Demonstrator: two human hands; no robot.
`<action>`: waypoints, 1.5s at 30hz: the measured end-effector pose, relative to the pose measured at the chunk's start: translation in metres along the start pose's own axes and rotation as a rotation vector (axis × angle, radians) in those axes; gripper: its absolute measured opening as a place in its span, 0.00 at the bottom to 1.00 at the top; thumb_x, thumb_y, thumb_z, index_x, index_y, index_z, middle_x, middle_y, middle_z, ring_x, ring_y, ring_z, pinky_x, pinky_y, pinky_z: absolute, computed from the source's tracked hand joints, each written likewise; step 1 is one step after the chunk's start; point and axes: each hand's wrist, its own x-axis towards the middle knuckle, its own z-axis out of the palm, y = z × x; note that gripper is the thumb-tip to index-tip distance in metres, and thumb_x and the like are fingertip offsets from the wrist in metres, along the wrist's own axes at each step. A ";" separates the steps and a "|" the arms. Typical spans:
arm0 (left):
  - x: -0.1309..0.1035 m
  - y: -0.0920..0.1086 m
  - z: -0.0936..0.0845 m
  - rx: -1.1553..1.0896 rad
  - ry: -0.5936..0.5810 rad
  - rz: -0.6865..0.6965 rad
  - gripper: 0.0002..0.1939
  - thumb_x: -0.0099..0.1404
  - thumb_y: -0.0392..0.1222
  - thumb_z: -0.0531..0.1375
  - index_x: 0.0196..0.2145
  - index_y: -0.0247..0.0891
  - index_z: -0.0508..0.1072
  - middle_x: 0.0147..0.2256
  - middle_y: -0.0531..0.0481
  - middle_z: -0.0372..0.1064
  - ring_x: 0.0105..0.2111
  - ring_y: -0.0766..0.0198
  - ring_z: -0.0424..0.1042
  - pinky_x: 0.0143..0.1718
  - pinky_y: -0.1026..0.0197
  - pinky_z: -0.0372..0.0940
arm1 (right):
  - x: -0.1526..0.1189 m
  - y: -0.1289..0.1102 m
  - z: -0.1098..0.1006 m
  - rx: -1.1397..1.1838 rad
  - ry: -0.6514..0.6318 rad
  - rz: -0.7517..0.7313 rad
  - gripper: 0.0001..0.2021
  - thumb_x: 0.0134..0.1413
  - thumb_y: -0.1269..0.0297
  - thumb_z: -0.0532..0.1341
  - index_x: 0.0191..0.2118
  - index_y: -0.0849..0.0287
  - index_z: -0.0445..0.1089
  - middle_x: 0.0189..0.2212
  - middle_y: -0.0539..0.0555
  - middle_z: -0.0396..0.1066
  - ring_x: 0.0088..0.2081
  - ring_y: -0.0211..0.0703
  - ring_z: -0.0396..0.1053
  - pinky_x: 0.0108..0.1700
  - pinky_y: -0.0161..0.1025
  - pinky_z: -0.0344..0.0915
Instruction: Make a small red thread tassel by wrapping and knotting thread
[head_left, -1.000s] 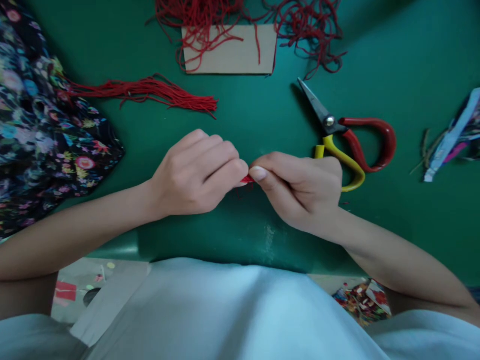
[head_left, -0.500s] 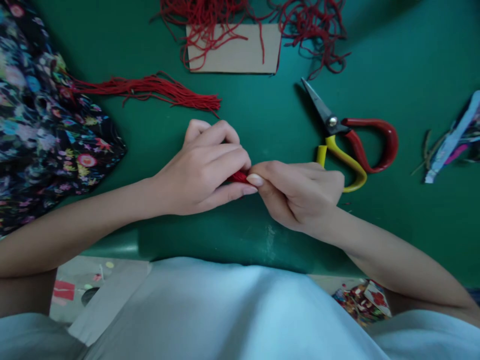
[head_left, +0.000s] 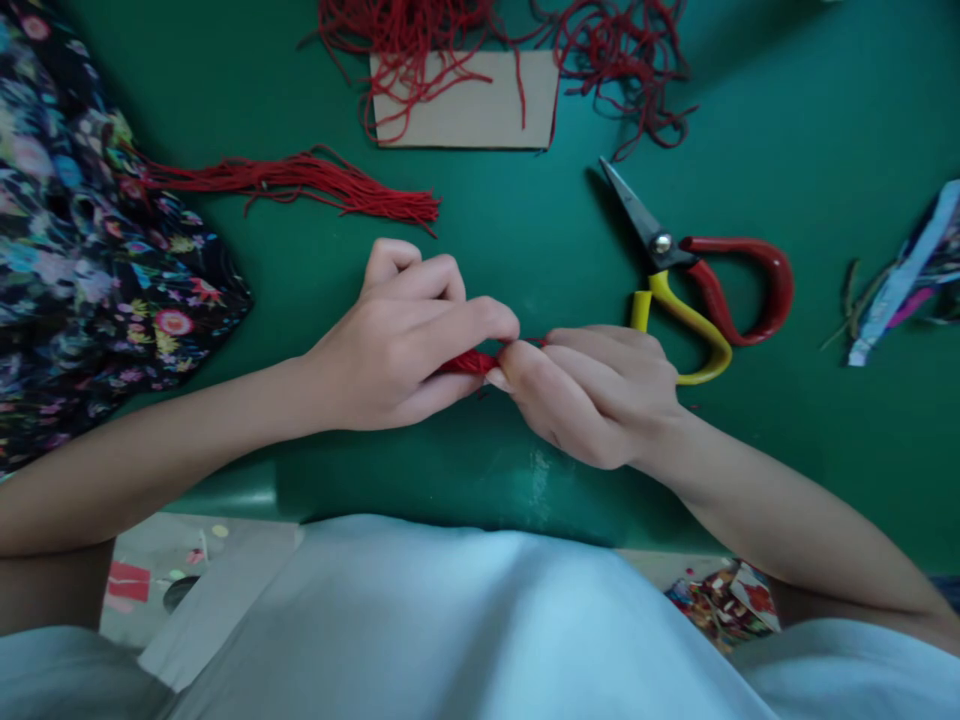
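Note:
A bundle of red cord [head_left: 469,362] lies mostly hidden inside my left hand [head_left: 409,340], whose fingers curl around it. Its right end shows between both sets of fingertips. My right hand [head_left: 604,395] pinches that end, and a short bit of red strand runs above its knuckles. Just right of my right hand rest scissors [head_left: 663,245] with one red and one yellow handle, blades slightly hidden in shadow and pointing up-left. A red cord tassel bunch [head_left: 330,182] lies above my left hand, apart from it.
Loose red cords [head_left: 420,30] heap over a beige card [head_left: 465,110] at the top. Floral dark cloth [head_left: 112,260] covers the left side of the green table [head_left: 510,250]. Pale blue and pink scraps [head_left: 896,300] lie at the far right.
My left index finger has reached further right over the bundle's end. My right hand has rolled, its index finger now bent over the end, and a red strand shows above it.

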 end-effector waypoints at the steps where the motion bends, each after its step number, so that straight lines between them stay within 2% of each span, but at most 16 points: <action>1: 0.000 -0.001 0.000 0.012 0.034 0.031 0.08 0.70 0.46 0.54 0.40 0.43 0.71 0.26 0.54 0.69 0.32 0.61 0.70 0.39 0.50 0.57 | 0.000 0.000 0.000 -0.010 0.001 -0.014 0.09 0.62 0.70 0.60 0.28 0.59 0.70 0.14 0.45 0.56 0.18 0.33 0.55 0.19 0.36 0.55; 4: 0.000 -0.001 0.001 0.038 0.103 0.093 0.07 0.69 0.45 0.56 0.35 0.41 0.70 0.26 0.55 0.68 0.31 0.63 0.69 0.38 0.51 0.57 | -0.001 0.001 0.000 -0.024 -0.007 -0.020 0.07 0.59 0.71 0.62 0.29 0.61 0.70 0.15 0.45 0.54 0.18 0.33 0.54 0.19 0.36 0.56; 6: 0.000 -0.001 0.001 0.022 0.098 0.084 0.08 0.69 0.44 0.56 0.33 0.41 0.69 0.25 0.55 0.68 0.31 0.64 0.69 0.38 0.51 0.57 | -0.001 0.001 -0.001 -0.023 -0.023 -0.023 0.07 0.59 0.70 0.62 0.29 0.61 0.70 0.15 0.45 0.54 0.18 0.34 0.53 0.19 0.36 0.55; 10: 0.000 0.000 -0.001 -0.074 -0.017 0.051 0.10 0.69 0.44 0.54 0.31 0.41 0.68 0.23 0.54 0.66 0.30 0.62 0.69 0.40 0.51 0.58 | 0.000 0.001 -0.003 -0.011 -0.060 -0.042 0.08 0.61 0.70 0.60 0.29 0.58 0.70 0.15 0.45 0.53 0.19 0.34 0.53 0.20 0.37 0.56; 14: 0.002 -0.001 -0.004 -0.152 -0.149 0.034 0.15 0.71 0.49 0.51 0.31 0.41 0.69 0.21 0.54 0.65 0.27 0.62 0.67 0.39 0.52 0.59 | 0.000 0.002 -0.005 -0.015 -0.057 -0.061 0.09 0.63 0.70 0.57 0.30 0.58 0.70 0.16 0.45 0.53 0.20 0.34 0.54 0.21 0.36 0.57; 17: 0.004 -0.004 -0.005 -0.182 -0.191 0.014 0.20 0.72 0.56 0.50 0.31 0.41 0.70 0.21 0.54 0.65 0.26 0.63 0.66 0.39 0.54 0.58 | -0.001 0.002 -0.006 -0.013 -0.068 -0.058 0.08 0.61 0.70 0.58 0.30 0.59 0.70 0.16 0.45 0.52 0.19 0.34 0.54 0.20 0.36 0.57; 20: 0.005 -0.006 -0.006 -0.208 -0.217 0.012 0.23 0.73 0.58 0.47 0.31 0.41 0.70 0.22 0.54 0.66 0.27 0.64 0.66 0.39 0.55 0.58 | -0.002 0.003 -0.006 -0.017 -0.078 -0.050 0.10 0.63 0.69 0.57 0.30 0.56 0.72 0.15 0.46 0.53 0.19 0.35 0.54 0.19 0.36 0.57; 24: 0.005 -0.008 -0.008 -0.241 -0.229 0.028 0.23 0.75 0.54 0.43 0.33 0.41 0.70 0.23 0.53 0.68 0.27 0.64 0.67 0.38 0.56 0.57 | -0.004 0.004 -0.004 -0.016 -0.090 -0.019 0.13 0.66 0.65 0.55 0.31 0.54 0.73 0.14 0.47 0.54 0.18 0.35 0.55 0.18 0.37 0.55; 28: 0.005 -0.006 -0.010 -0.243 -0.227 0.011 0.21 0.75 0.51 0.44 0.33 0.41 0.71 0.24 0.53 0.71 0.29 0.64 0.69 0.39 0.56 0.58 | -0.003 0.004 -0.006 -0.007 -0.010 -0.062 0.11 0.62 0.65 0.60 0.28 0.58 0.73 0.15 0.46 0.55 0.19 0.34 0.54 0.19 0.36 0.56; 35: 0.004 0.001 -0.005 -0.160 -0.094 -0.066 0.14 0.72 0.45 0.51 0.34 0.42 0.73 0.24 0.52 0.72 0.30 0.62 0.71 0.35 0.57 0.62 | 0.004 0.006 -0.004 -0.086 -0.016 -0.091 0.08 0.58 0.69 0.63 0.28 0.60 0.72 0.14 0.45 0.54 0.18 0.33 0.51 0.17 0.36 0.52; 37: 0.003 0.002 -0.002 -0.125 -0.053 -0.075 0.14 0.72 0.43 0.50 0.34 0.42 0.74 0.24 0.52 0.72 0.30 0.62 0.71 0.34 0.58 0.63 | 0.004 0.005 -0.002 -0.050 -0.031 -0.030 0.11 0.61 0.69 0.60 0.27 0.60 0.69 0.14 0.45 0.56 0.18 0.33 0.53 0.18 0.36 0.52; 40: 0.001 0.003 0.001 -0.083 -0.012 -0.054 0.15 0.72 0.41 0.50 0.32 0.41 0.73 0.23 0.52 0.71 0.27 0.64 0.70 0.35 0.58 0.65 | 0.004 0.002 -0.003 0.126 -0.118 0.177 0.16 0.67 0.68 0.54 0.25 0.59 0.66 0.16 0.45 0.60 0.19 0.31 0.57 0.21 0.33 0.54; 45: -0.001 0.004 0.004 -0.021 0.026 -0.019 0.15 0.73 0.41 0.49 0.32 0.42 0.72 0.23 0.53 0.70 0.26 0.65 0.68 0.33 0.59 0.64 | 0.010 0.000 -0.011 0.477 -0.242 0.456 0.16 0.69 0.63 0.53 0.29 0.58 0.69 0.16 0.43 0.62 0.17 0.28 0.54 0.22 0.31 0.53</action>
